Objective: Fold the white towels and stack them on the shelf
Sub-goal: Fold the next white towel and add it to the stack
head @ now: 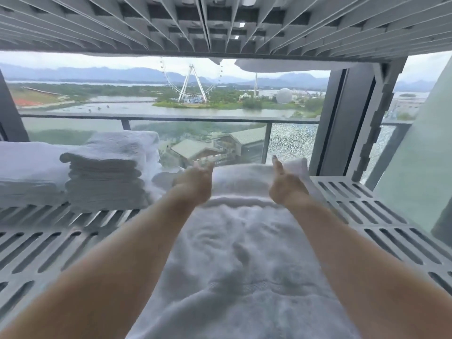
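Observation:
A folded white towel (239,253) lies lengthwise on the grey slotted shelf (367,206), running from the near edge to the back. Both my arms reach along it. My left hand (193,184) hovers at the towel's far left side with fingers stretched forward, blurred. On the far right side my right hand (285,184) is held edge-up against the towel, fingers straight. To the left stands a stack of folded white towels (105,177), with another flat pile (29,172) beside it.
The shelf above (220,23) is a grey grid close overhead, with towel edges hanging from it. A dark upright post (342,118) stands at the back right. Behind the shelf is a window with a balcony rail (146,117).

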A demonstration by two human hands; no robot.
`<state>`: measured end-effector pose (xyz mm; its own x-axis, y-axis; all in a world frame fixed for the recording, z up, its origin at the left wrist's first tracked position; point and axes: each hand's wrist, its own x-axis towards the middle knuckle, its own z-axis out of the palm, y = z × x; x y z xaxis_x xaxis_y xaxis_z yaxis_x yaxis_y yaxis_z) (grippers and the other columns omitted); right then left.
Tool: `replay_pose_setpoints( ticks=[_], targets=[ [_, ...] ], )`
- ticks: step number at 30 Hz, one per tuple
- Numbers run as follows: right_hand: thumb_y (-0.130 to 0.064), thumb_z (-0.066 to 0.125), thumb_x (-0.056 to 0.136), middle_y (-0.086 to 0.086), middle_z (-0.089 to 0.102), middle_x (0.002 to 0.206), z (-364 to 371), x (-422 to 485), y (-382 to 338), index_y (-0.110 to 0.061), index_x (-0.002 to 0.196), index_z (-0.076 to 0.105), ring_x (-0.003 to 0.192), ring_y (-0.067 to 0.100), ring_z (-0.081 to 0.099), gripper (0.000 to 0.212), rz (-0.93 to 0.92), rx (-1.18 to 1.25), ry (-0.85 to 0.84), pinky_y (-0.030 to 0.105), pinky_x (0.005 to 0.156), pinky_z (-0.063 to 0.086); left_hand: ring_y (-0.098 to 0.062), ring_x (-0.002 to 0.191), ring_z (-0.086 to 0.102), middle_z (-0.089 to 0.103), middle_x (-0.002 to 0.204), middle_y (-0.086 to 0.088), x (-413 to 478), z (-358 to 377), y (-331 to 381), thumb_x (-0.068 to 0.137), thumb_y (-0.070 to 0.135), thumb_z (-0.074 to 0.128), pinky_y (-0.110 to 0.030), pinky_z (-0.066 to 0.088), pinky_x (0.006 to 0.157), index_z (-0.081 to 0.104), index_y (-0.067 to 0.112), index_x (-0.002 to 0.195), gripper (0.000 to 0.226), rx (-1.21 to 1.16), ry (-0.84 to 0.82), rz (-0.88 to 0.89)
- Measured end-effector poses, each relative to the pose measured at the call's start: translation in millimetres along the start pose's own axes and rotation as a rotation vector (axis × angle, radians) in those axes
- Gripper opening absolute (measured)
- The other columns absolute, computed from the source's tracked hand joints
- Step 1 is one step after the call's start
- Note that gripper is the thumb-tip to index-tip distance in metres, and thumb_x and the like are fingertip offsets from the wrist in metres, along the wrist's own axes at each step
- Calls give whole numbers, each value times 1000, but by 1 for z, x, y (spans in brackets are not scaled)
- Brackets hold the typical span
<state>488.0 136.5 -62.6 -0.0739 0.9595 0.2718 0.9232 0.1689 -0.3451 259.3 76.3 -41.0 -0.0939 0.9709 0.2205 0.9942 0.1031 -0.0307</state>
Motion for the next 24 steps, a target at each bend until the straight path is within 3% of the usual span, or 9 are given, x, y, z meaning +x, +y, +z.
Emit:
replay_pose_setpoints(
  ticks=[2,4,6,10,15,20,24],
  targets=[
    [-20,46,97,18,56,134,23,5,15,-24,158,19,118,36,55,67,-36,26,-106,42,98,46,-29,133,50,45,150,-7,-3,18,-13,100,26,48,-47,48,101,29,25,153,56,-102,2,42],
    [-27,43,101,13,47,150,34,9,27,-18,151,38,135,30,44,51,-61,15,-199,38,111,35,-25,135,48,45,152,-1,-10,24,-31,101,32,47,-43,44,105,39,27,150,49,-191,20,46],
    [-33,38,102,9,45,153,35,13,32,-18,142,50,140,26,39,45,-77,-4,-241,37,117,29,-27,130,52,52,146,-3,-18,25,-52,102,29,46,-41,42,104,50,27,142,41,-238,71,-2],
    [-41,34,103,6,35,159,31,12,32,-23,149,42,146,24,31,50,-78,-65,-256,43,121,22,-30,115,60,66,125,-6,-39,20,-89,98,20,47,-39,48,91,61,26,124,31,-275,208,-176],
    [-32,38,102,18,56,135,32,3,-2,-12,125,58,123,33,51,37,-47,-65,-156,43,104,40,-29,108,59,64,116,-5,-75,9,-105,92,25,50,-36,45,80,61,24,113,24,-186,12,-310],
    [-38,48,101,13,54,140,41,-27,-80,-18,135,56,131,30,47,40,-272,47,-177,38,107,37,-33,99,62,66,99,-6,-105,3,-100,84,23,50,-47,54,90,60,19,85,11,-123,-175,-217],
    [-42,47,100,10,53,136,57,-56,-117,-22,134,54,129,30,48,40,-398,57,-223,39,107,38,-27,85,58,55,75,2,-122,2,-96,84,39,59,-36,53,80,51,19,65,29,-155,-218,-126]
  ],
)
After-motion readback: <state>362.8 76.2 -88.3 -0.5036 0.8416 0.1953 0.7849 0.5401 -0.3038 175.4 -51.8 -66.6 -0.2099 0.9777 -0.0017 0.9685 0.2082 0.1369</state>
